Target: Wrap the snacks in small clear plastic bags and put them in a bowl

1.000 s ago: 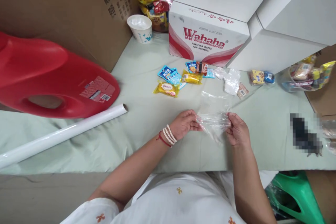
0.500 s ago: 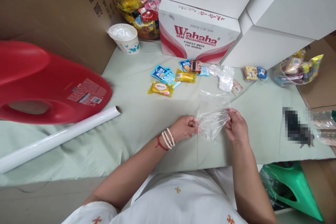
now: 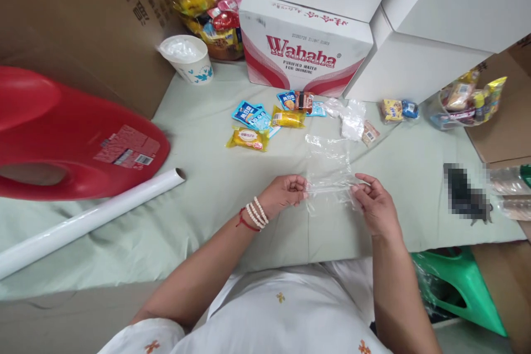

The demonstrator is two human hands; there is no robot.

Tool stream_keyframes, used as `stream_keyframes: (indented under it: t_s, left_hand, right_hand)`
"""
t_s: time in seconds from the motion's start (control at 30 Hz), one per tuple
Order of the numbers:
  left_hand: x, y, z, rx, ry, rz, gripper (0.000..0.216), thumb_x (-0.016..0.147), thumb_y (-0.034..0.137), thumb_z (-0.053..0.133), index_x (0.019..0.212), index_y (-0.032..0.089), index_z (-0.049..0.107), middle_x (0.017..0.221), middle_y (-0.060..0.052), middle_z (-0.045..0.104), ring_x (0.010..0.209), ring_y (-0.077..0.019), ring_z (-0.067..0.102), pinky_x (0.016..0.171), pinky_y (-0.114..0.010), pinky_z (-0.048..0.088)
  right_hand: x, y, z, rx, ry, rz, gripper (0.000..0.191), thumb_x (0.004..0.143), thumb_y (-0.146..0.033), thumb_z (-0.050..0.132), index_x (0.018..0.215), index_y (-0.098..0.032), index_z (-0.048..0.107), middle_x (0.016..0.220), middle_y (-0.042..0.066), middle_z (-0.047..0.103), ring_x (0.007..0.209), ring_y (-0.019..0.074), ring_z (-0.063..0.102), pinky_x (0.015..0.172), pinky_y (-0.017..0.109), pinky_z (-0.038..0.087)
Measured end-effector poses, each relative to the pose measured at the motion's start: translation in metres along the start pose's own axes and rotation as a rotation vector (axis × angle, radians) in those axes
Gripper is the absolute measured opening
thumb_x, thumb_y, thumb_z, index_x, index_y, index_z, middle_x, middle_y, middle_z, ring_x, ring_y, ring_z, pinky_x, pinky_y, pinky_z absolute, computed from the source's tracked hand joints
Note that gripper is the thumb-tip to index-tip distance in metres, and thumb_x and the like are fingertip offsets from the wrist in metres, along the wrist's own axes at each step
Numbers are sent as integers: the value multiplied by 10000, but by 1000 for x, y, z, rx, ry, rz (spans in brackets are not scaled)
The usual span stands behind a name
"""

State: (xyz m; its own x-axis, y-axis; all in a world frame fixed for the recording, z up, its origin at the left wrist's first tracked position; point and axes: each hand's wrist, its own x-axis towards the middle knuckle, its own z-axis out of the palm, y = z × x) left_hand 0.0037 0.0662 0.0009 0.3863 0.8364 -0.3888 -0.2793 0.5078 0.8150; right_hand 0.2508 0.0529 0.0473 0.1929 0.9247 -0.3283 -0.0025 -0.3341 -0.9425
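Observation:
A clear plastic bag is stretched between my two hands, above the pale green cloth on the table. My left hand, with beads on its wrist, pinches the bag's left edge. On the other side my right hand grips the right edge between thumb and fingers. Beyond the bag lie yellow-wrapped snacks, blue snack packets and a brown-wrapped snack. Crumpled clear plastic rests beside a small beige packet.
A red jug and a white roll occupy the left. A paper cup and a Wahaha carton stand at the back. Two small snacks lie near a clear tub of snacks. Bottles lie far right.
The bag has gone from bunched to pulled flatter between my hands. My right hand's fingers have shifted on its edge. The whole view has moved slightly.

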Motion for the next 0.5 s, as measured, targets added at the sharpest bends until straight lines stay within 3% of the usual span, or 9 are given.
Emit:
stream_keyframes:
  t_s: [0.17,0.37,0.43,0.5]
  left_hand:
    - [-1,0,-1,78,-6,2,438,598,412,906,863,123,710,696,14,622,579,-76,520,539,-219,446]
    - [-4,5,2,113,-7,12,475,654,558,864,752,139,664,665,7,633,507,-67,499,502,-216,424]
    - [-4,6,3,105,-16,1,495,660,588,853,732,137,660,658,2,640,480,-59,482,493,-216,411]
    - [-5,8,4,108,-22,0,500,676,602,839,719,135,667,662,-6,648,477,-58,479,491,-216,404]
  right_hand:
    - [7,0,-29,-164,-55,-41,408,737,-437,845,1061,-216,731,769,-22,616,574,92,410,516,233,331]
    - [-19,2,-18,-558,286,-381,196,904,-421,691,973,-246,744,923,33,655,700,153,530,684,306,442]
    - [-35,1,-2,-571,214,-499,174,961,-402,633,966,-260,733,923,41,662,754,176,571,712,314,458]
    - [-49,5,19,-602,53,-563,175,968,-416,633,973,-267,725,910,50,666,761,191,592,690,316,468]
